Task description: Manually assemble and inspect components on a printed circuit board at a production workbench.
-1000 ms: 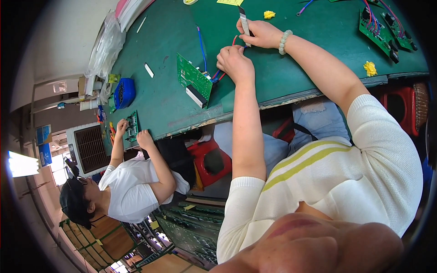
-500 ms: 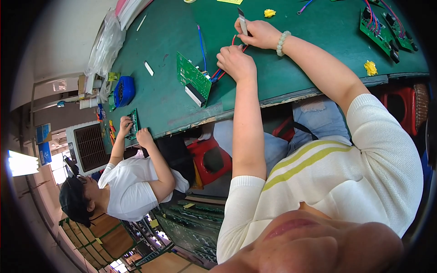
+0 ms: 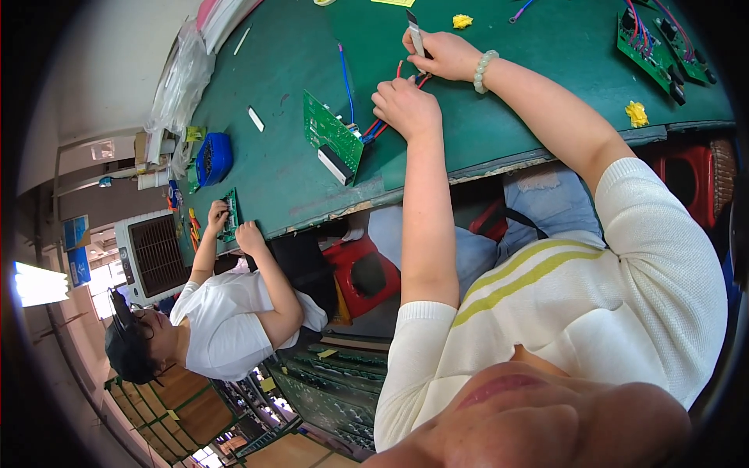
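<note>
My left hand (image 3: 407, 108) is closed around red and blue wires (image 3: 378, 127), which run from a green circuit board (image 3: 331, 134) standing tilted on the table. A loose blue wire (image 3: 346, 82) also rises from that board. My right hand (image 3: 446, 56), a pale bead bracelet at its wrist, grips a slim utility knife (image 3: 417, 43) with a pale body and a dark, slanted tip that points away from me. The knife's lower end is close to the wires just beyond my left fingers. My fingers partly hide the contact there.
The green table (image 3: 273, 168) carries yellow crumpled scraps (image 3: 637, 115), a white strip (image 3: 256, 119) and a blue bin (image 3: 214, 158). More wired circuit boards (image 3: 650, 54) stand at the far right. At left, a co-worker (image 3: 226, 327) handles another board. Red stools (image 3: 367, 273) stand below the edge.
My right hand has shifted slightly up and left with the knife. My left hand keeps its hold on the wires, almost still. The co-worker's head has moved a little.
</note>
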`<state>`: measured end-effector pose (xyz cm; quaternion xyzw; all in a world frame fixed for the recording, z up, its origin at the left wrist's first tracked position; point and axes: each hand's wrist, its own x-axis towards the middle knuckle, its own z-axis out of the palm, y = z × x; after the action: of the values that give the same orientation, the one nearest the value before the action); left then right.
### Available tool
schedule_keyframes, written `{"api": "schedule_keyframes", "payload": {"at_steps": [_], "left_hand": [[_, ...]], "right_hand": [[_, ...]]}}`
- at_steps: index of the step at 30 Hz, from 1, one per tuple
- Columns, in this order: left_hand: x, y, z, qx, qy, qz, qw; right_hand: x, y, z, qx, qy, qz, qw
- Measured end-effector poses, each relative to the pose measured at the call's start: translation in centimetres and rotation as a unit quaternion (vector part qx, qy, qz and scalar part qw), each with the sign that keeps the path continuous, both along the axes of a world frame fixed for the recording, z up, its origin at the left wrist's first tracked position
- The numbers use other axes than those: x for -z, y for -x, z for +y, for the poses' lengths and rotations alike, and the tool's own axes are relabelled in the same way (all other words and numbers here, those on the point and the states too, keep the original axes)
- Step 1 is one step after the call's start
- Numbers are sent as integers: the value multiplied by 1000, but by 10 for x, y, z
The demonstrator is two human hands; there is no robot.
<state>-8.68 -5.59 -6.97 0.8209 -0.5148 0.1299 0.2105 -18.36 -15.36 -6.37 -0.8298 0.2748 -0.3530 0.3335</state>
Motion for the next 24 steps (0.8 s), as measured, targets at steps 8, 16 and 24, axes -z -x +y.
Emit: {"api": "schedule_keyframes", "payload": {"at_steps": [8,16,24], "left_hand": [[3,-8,5,32,59,58,996],[5,-6,5,39,70,61,995],[2,-9,6,30,53,63,996]], "right_hand": [[-1,-4,1,-23,-36,-117,992],[2,-4,1,29,23,10,999],[-7,-6,8,-2,-20,-49,999]]}}
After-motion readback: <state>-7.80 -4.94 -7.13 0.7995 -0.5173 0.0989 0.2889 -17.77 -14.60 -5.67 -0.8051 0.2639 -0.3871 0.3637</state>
